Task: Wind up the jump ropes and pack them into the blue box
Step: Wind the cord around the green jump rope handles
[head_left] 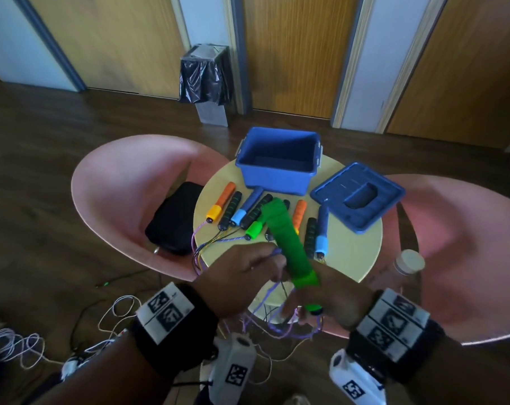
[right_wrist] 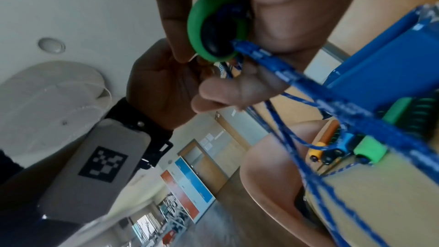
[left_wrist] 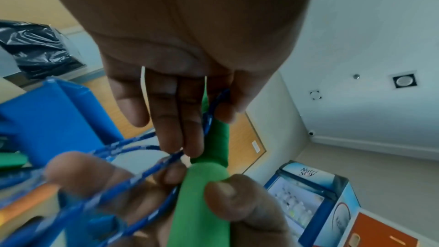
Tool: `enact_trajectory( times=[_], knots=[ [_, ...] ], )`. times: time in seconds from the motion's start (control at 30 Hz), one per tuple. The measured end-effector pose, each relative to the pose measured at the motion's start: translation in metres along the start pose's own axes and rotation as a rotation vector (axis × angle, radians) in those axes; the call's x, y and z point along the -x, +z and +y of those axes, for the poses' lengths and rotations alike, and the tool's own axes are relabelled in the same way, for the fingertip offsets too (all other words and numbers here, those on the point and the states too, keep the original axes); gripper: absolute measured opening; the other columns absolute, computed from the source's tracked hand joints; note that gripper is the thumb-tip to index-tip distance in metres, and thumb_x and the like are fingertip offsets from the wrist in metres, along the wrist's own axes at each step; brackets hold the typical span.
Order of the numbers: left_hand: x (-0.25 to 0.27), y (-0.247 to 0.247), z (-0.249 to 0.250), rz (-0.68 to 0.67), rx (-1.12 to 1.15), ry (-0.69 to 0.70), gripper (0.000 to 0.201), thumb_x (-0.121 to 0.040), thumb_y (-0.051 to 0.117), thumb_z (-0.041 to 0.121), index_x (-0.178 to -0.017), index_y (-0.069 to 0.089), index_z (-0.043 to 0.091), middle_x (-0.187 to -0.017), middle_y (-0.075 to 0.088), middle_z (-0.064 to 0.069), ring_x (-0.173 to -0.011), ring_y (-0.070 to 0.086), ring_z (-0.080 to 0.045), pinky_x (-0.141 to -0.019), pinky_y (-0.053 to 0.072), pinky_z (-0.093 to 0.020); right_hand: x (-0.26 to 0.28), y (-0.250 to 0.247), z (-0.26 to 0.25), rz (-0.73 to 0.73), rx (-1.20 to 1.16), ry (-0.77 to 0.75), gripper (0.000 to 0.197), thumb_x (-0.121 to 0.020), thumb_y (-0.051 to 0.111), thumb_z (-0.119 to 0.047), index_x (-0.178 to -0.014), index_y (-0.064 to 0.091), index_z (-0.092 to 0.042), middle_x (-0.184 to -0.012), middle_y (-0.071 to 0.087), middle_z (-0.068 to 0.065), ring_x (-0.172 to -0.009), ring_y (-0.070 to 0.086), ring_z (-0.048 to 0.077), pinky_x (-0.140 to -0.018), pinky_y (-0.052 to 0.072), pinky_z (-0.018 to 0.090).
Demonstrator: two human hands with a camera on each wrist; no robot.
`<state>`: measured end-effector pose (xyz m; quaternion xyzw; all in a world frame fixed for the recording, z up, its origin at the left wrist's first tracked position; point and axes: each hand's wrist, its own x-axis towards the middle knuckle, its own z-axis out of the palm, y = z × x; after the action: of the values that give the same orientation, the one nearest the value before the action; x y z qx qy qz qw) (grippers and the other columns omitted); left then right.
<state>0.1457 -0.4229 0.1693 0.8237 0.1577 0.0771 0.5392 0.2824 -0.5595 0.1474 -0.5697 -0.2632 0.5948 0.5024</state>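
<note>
Winding step: right hand point(head_left: 329, 293) gripping green handle point(head_left: 289, 244); left hand point(head_left: 242, 276) pinching cord point(left_wrist: 133, 177). Next probably needs looping cord round handle.

Both forearms are raised in front of the body, each strapped at the wrist with a black band carrying printed markers. The right hand point(head_left: 332, 299) is curled round the green handle point(head_left: 289, 244), thumb pressed against its side. The left hand point(head_left: 242, 276) is brought in just beside it, its fingers point(left_wrist: 180, 119) extended downward, with the blue cord point(left_wrist: 142, 174) pinched between fingertips and thumb.
</note>
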Motion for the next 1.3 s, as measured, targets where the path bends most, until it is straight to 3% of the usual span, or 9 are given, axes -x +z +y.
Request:
enact_trajectory(
  times=[0.17, 0.3, 0.4, 0.5, 0.6, 0.73, 0.93, 1.1, 1.3],
  knots=[
    [0.003, -0.016, -0.006, 0.157, 0.241, 0.065, 0.031, -0.088, 0.049, 0.036, -0.086, 0.065, 0.011, -0.079, 0.07, -0.015, -0.073, 0.063, -0.023, -0.073, 0.051, -0.031, -0.002, 0.003, -0.004, 0.066, -0.082, -0.137, 0.043, -0.055, 0.074, -0.014, -0.089, 0.051, -0.002, -0.064, 0.059, 0.007, -0.055, 0.056, 0.025, -0.055, 0.045, 0.031],
    [0.011, -0.011, -0.059, 0.294, 0.319, -0.134, 0.024, -0.082, 0.049, 0.019, -0.087, 0.068, 0.005, -0.073, 0.071, -0.013, -0.064, 0.06, -0.02, -0.065, 0.048, -0.031, 0.011, 0.002, -0.02, 0.062, -0.245, -0.254, 0.037, -0.064, 0.06, 0.001, -0.1, 0.051, 0.004, -0.064, 0.051, 0.01, -0.055, 0.053, 0.026, -0.054, 0.045, 0.029],
    [0.01, 0.004, -0.094, 0.083, 0.131, -0.273, 0.02, -0.069, 0.061, 0.034, -0.084, 0.07, 0.025, -0.087, 0.072, 0.003, -0.069, 0.063, -0.009, -0.07, 0.051, -0.03, 0.021, 0.006, -0.04, -0.009, -0.268, -0.313, 0.03, -0.069, 0.058, 0.002, -0.099, 0.053, 0.004, -0.067, 0.052, 0.015, -0.058, 0.055, 0.028, -0.057, 0.046, 0.03],
    [0.004, 0.025, -0.111, -0.277, -0.214, -0.342, 0.032, -0.085, 0.063, 0.043, -0.116, 0.057, 0.039, -0.109, 0.064, 0.015, -0.09, 0.063, -0.009, -0.09, 0.049, -0.027, 0.03, 0.014, -0.063, -0.08, -0.262, -0.408, 0.019, -0.069, 0.059, 0.003, -0.088, 0.053, 0.002, -0.064, 0.056, 0.016, -0.059, 0.056, 0.027, -0.058, 0.046, 0.029],
    [-0.003, 0.04, -0.128, -0.306, -0.373, -0.412, 0.032, -0.091, 0.052, 0.046, -0.117, 0.065, 0.031, -0.119, 0.066, 0.007, -0.105, 0.063, -0.013, -0.096, 0.048, -0.03, 0.039, 0.017, -0.082, -0.103, -0.351, -0.52, 0.019, -0.063, 0.064, -0.002, -0.081, 0.057, -0.005, -0.064, 0.053, 0.01, -0.058, 0.055, 0.028, -0.058, 0.044, 0.03],
    [-0.001, 0.032, -0.144, -0.209, -0.393, -0.56, 0.035, -0.101, 0.044, 0.041, -0.098, 0.07, 0.018, -0.086, 0.067, -0.005, -0.082, 0.062, -0.023, -0.074, 0.045, -0.03, 0.042, 0.0, -0.087, -0.006, -0.315, -0.56, 0.029, -0.051, 0.085, -0.021, -0.073, 0.066, -0.017, -0.063, 0.057, 0.008, -0.059, 0.056, 0.027, -0.061, 0.039, 0.037],
    [0.016, 0.008, -0.092, 0.058, -0.148, -0.418, 0.034, -0.1, 0.046, 0.039, -0.071, 0.059, 0.026, -0.069, 0.063, 0.003, -0.071, 0.059, -0.013, -0.076, 0.051, -0.029, 0.024, -0.016, -0.041, 0.255, -0.128, -0.323, 0.014, -0.059, 0.066, -0.008, -0.072, 0.064, -0.013, -0.066, 0.059, 0.017, -0.054, 0.054, 0.027, -0.054, 0.044, 0.033],
    [0.016, -0.005, -0.032, 0.165, 0.211, -0.276, 0.037, -0.088, 0.048, 0.044, -0.076, 0.068, 0.016, -0.086, 0.075, -0.012, -0.082, 0.072, -0.03, -0.082, 0.054, -0.043, -0.002, 0.002, -0.011, 0.188, -0.06, -0.114, 0.041, -0.068, 0.066, 0.003, -0.107, 0.064, -0.007, -0.114, 0.068, 0.015, -0.062, 0.066, 0.023, -0.056, 0.052, 0.031],
    [0.01, -0.019, 0.011, 0.208, 0.395, -0.13, 0.036, -0.094, 0.049, 0.038, -0.083, 0.067, 0.009, -0.084, 0.075, -0.019, -0.078, 0.074, -0.028, -0.071, 0.057, -0.029, -0.014, 0.018, -0.013, 0.028, -0.192, -0.101, 0.047, -0.051, 0.074, -0.007, -0.095, 0.057, 0.001, -0.079, 0.065, 0.02, -0.062, 0.068, 0.03, -0.053, 0.052, 0.033]
  ],
)
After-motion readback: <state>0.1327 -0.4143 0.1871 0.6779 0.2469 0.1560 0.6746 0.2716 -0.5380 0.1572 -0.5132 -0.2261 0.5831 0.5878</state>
